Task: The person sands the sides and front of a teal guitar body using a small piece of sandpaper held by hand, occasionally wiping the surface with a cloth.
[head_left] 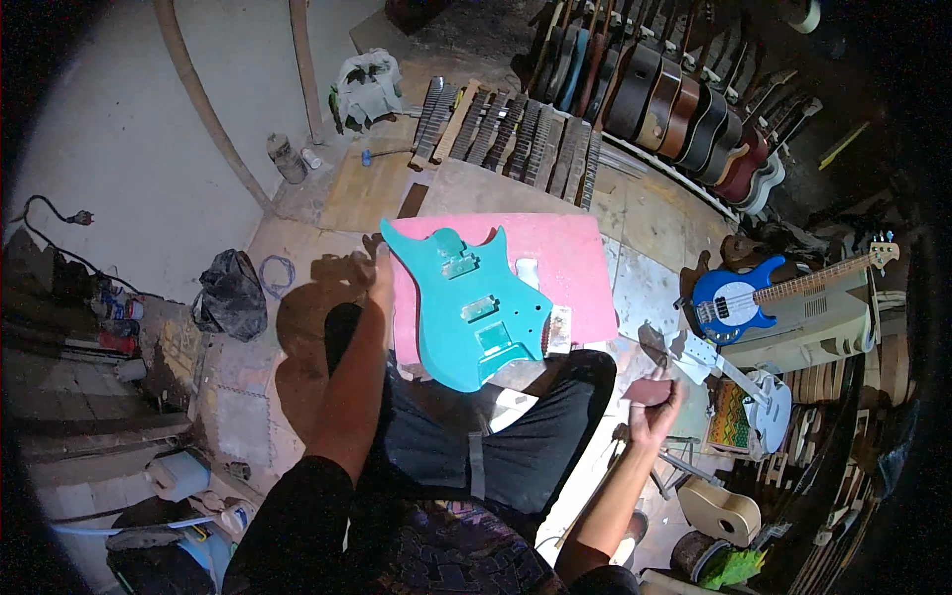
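Observation:
A glossy teal electric guitar body [451, 317], with routed cavities and no neck or hardware, lies over a pink board [580, 258] in front of my lap. My left hand [379, 270] grips its left edge near the upper horn; the fingers are partly hidden. Held out to the right, apart from the body, my right hand [654, 412] pinches a reddish-brown piece of sandpaper [648, 391]. On the board, a small white item [528, 271] and a pale block [558, 329] sit beside the guitar body's right edge.
Several guitar necks [516, 134] lie in a row beyond the board. A rack of guitars [659, 99] stands far right. Nearer on the right are a blue bass [729, 302], a white guitar [769, 416] and an acoustic body [719, 511]. A black bag [231, 297] lies left.

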